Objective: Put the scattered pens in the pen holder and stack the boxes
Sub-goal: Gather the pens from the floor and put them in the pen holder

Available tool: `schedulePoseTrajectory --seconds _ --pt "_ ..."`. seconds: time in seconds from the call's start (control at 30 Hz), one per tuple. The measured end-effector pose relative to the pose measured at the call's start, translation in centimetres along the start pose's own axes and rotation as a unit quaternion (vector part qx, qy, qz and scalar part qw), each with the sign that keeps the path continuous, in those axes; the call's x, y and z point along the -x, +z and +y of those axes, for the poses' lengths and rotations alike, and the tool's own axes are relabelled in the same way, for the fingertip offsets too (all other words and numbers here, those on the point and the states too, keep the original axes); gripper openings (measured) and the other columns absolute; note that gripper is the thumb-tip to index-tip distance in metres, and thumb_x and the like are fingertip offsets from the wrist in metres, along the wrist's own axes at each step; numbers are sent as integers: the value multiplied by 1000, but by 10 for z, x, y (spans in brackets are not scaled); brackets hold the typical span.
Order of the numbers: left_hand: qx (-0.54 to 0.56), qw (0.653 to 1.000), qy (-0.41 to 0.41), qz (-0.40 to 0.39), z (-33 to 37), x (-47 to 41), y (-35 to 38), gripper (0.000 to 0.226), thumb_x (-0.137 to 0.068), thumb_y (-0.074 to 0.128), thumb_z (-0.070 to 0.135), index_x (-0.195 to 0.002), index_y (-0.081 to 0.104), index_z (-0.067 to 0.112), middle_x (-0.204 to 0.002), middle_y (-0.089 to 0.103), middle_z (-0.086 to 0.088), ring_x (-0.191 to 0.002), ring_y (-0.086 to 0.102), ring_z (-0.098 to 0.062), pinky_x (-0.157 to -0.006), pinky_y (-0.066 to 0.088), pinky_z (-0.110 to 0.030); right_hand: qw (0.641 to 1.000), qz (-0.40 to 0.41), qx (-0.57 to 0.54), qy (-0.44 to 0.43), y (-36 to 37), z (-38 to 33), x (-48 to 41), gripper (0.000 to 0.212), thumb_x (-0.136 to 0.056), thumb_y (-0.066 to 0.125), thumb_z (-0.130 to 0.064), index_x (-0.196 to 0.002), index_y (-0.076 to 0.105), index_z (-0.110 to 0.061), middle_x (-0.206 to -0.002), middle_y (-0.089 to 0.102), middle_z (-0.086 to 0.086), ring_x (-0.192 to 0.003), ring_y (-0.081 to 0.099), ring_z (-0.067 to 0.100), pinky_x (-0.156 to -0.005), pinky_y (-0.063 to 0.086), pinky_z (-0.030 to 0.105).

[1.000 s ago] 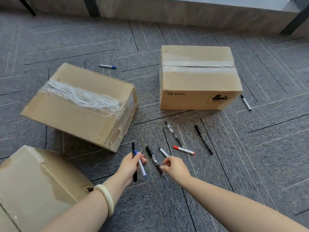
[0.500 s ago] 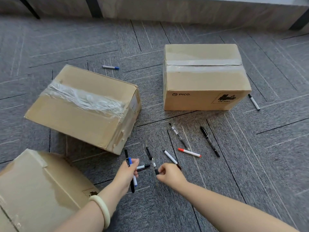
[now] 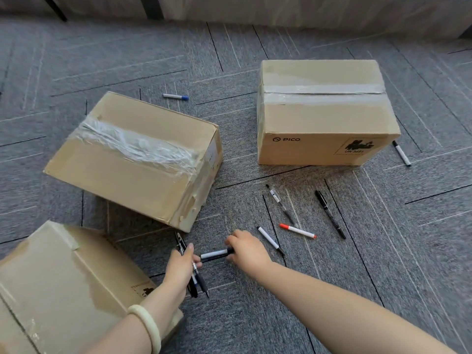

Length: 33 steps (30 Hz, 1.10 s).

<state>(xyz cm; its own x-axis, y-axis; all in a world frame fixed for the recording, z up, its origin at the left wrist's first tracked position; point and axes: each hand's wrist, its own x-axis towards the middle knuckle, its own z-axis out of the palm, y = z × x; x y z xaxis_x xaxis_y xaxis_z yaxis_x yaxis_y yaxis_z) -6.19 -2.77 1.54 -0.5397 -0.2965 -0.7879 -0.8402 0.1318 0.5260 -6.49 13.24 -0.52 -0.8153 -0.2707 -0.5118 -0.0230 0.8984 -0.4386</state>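
Observation:
Three cardboard boxes sit apart on the carpet: one at the near left, a taped one in the middle left, and one marked PICO at the right. My left hand grips a bundle of pens. My right hand pinches a white marker with a black cap, whose other end touches my left fingers. On the floor lie a white pen, a red-capped marker, a clear pen, a black pen, a blue-capped marker and a black-capped marker. No pen holder is in view.
Grey carpet tiles cover the floor. A pale wall base with dark legs runs along the far edge. A pale bangle is on my left wrist.
My right hand lifted a white marker off the floor and moved it left toward my left hand. My left hand now holds more pens than a second ago.

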Motion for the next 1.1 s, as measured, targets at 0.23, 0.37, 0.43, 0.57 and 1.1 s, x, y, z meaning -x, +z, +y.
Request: schedulePoseTrajectory --seconds 0.23,0.37,0.43,0.57,1.1 --pt "41 999 -7 -9 -9 -5 -9 50 -98 45 22 -140 27 2 -68 51 -7 -60 54 -20 -75 49 -40 994 4 106 -13 18 -5 -12 26 -90 51 -9 -116 54 -6 -119 54 14 -112 49 32 -92 38 40" --pt "65 997 -2 -42 -6 -1 -1 16 -97 45 17 -109 43 7 -67 40 -7 -55 40 -18 -54 43 -31 989 0 -103 106 10 7 4 16 -92 53 -26 -97 61 -13 -97 62 5 -82 56 23 -71 41 33" --pt "70 995 18 -63 0 1 10 5 -97 45 15 -98 46 10 -66 38 -6 -55 38 -17 -53 41 -30 963 -5 -234 132 8 12 16 10 -91 56 -26 -88 59 -18 -81 60 -2 -67 53 15 -60 42 30" --pt "59 990 59 -117 14 7 38 6 -95 51 17 -90 50 14 -68 44 -5 -60 44 -17 -59 41 -30 948 3 -296 116 6 7 29 7 -87 61 -27 -84 60 -22 -74 58 -7 -71 53 13 -65 43 26" --pt "75 986 3 -150 27 7 71 15 -95 51 22 -90 49 8 -66 50 -8 -59 53 -22 -70 52 -40 963 80 -70 247 -21 73 39 36 -85 64 -34 -110 54 -11 -108 61 7 -95 61 26 -77 49 36"
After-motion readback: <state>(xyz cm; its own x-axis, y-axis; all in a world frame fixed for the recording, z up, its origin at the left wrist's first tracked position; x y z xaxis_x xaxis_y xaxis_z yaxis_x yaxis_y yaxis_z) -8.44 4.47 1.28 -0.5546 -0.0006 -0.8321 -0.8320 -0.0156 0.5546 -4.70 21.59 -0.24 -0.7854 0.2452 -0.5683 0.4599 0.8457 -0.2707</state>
